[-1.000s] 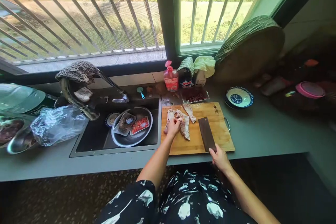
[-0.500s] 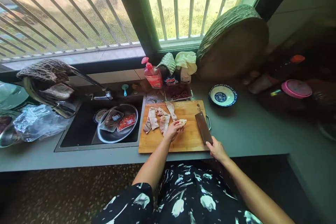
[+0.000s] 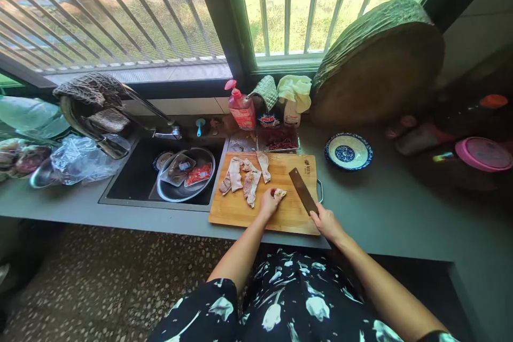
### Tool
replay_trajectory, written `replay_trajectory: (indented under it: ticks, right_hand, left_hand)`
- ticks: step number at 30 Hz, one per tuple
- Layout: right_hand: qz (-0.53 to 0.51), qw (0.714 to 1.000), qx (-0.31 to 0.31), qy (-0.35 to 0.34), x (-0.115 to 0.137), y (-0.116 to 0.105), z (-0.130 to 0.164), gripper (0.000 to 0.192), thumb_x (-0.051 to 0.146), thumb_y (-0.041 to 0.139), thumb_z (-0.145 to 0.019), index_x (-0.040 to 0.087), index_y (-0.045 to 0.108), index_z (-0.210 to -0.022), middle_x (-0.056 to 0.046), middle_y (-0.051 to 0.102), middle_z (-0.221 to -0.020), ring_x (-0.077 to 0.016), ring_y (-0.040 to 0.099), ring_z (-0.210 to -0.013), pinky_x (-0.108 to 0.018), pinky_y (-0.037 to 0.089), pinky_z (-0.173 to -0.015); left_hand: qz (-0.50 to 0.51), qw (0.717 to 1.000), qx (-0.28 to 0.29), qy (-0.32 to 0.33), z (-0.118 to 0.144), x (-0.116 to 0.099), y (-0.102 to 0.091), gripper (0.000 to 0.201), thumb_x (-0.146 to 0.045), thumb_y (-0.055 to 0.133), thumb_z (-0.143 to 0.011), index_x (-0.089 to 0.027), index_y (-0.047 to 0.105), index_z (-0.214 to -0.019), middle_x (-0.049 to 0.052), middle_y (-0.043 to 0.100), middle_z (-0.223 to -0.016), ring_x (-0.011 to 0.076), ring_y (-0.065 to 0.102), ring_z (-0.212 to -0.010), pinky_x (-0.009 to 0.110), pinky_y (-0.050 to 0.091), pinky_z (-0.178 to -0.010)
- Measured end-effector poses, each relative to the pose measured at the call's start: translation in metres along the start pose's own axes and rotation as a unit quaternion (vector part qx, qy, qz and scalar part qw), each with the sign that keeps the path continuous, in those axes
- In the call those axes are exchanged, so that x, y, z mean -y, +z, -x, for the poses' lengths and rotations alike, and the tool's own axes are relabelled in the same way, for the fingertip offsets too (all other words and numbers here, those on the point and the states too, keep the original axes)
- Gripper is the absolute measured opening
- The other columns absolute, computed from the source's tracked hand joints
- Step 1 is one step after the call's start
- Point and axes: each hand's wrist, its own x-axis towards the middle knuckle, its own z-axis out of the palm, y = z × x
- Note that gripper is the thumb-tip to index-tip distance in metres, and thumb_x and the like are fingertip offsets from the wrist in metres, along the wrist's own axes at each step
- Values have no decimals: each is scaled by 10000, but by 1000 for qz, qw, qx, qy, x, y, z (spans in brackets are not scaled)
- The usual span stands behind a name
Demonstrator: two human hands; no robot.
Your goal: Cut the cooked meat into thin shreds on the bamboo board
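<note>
My left hand [image 3: 270, 203] is closed on a small pale piece of meat [image 3: 280, 193] low over the wooden cutting board [image 3: 228, 215]. In my right hand [image 3: 326, 223] is the handle of a cleaver [image 3: 303, 192], its broad dark blade slanting up and left above the board's right side. A gap separates the blade from the held piece. Several strips of pale, skin-like meat [image 3: 251, 184] lie on the board's left half, with one longer strip [image 3: 263, 166] near its back edge.
Left of the board, a sink [image 3: 132, 176] holds a metal bowl [image 3: 186, 199] with packaged food. Behind the board are a clear tray [image 3: 280, 140] of dark red food and a pink pump bottle [image 3: 241, 109]. A blue-rimmed plate [image 3: 363, 163] stands to the right.
My left hand has lowered slightly towards the board with the piece of meat. The cleaver has shifted a little left, nearer to that hand. The whole view has turned slightly.
</note>
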Motion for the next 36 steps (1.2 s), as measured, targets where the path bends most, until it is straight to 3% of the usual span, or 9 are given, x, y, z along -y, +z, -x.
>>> replay_trajectory:
  ticks: [4, 7, 10, 14, 18, 23, 28, 31, 36]
  right_hand:
    - [47, 999, 12, -20, 12, 4, -4, 218, 293, 349, -856, 174, 479, -984, -52, 621, -779, -164, 574, -706, -216, 278, -545]
    - [63, 997, 3, -40, 19, 6, -7, 204, 289, 350, -858, 169, 475, -966, -61, 622, -801, -168, 575, -716, -218, 285, -554]
    - [63, 997, -4, -40, 25, 7, -7, 199, 299, 348, -860, 172, 473, -947, -62, 620, -816, -160, 575, -719, -215, 289, -559]
    - [76, 997, 2, -24, 30, 11, -7, 219, 315, 338, -862, 179, 460, -983, -57, 617, -784, -168, 579, -714, -220, 293, -555]
    - [93, 996, 10, -13, 34, 15, -7, 227, 323, 336, -863, 186, 457, -997, -60, 612, -788, -178, 581, -732, -224, 305, -560]
    - [95, 995, 13, -2, 40, 16, -8, 231, 325, 342, -864, 182, 455, -1006, -62, 611, -787, -174, 582, -730, -224, 312, -565]
    - [102, 995, 4, 6, 41, 17, -11, 227, 314, 353, -863, 168, 463, -997, -72, 611, -810, -170, 579, -731, -221, 314, -571]
    - [103, 995, 4, -2, 39, 18, -11, 240, 326, 340, -866, 170, 464, -998, -63, 610, -779, -168, 577, -698, -224, 306, -558]
    - [103, 994, -18, -9, 33, 21, -8, 224, 331, 338, -863, 174, 475, -944, -57, 605, -753, -169, 570, -676, -225, 287, -538]
  left_hand:
    - [-3, 1000, -13, -24, 1, 2, -2, 315, -160, 669, -609, -130, 544, -896, 53, 608, -813, 139, 579, -673, 270, 462, -658]
    - [77, 993, 24, -82, 1, 2, 0, 311, -189, 645, -649, -133, 515, -925, 29, 597, -749, 91, 530, -505, 214, 437, -499]
    - [106, 988, 91, -63, 1, 0, 2, 306, -218, 630, -673, -144, 515, -947, 36, 601, -762, 102, 542, -523, 221, 435, -504]
    - [-65, 993, 64, 80, 2, -1, -2, 308, -111, 608, -652, -155, 558, -953, 75, 592, -928, 175, 557, -837, 305, 431, -770]
    - [-243, 952, 15, 185, 7, 0, -14, 318, -96, 584, -656, -181, 580, -963, 70, 554, -1000, 204, 484, -957, 330, 376, -848]
    - [-309, 931, 8, 195, 17, -2, -24, 262, -160, 556, -721, -181, 577, -981, 64, 556, -974, 197, 460, -935, 310, 361, -828]
    - [-392, 900, 33, 186, 17, -17, -17, 206, -321, 527, -778, -256, 602, -958, 49, 543, -995, 233, 404, -980, 368, 314, -820]
    - [-412, 887, 63, 199, 12, -23, -12, 167, -328, 508, -790, -227, 621, -861, 57, 555, -946, 233, 402, -970, 362, 315, -803]
    - [-353, 921, 71, 151, 7, -20, -12, 121, -276, 527, -775, -179, 589, -811, 55, 579, -841, 193, 477, -876, 291, 356, -750]
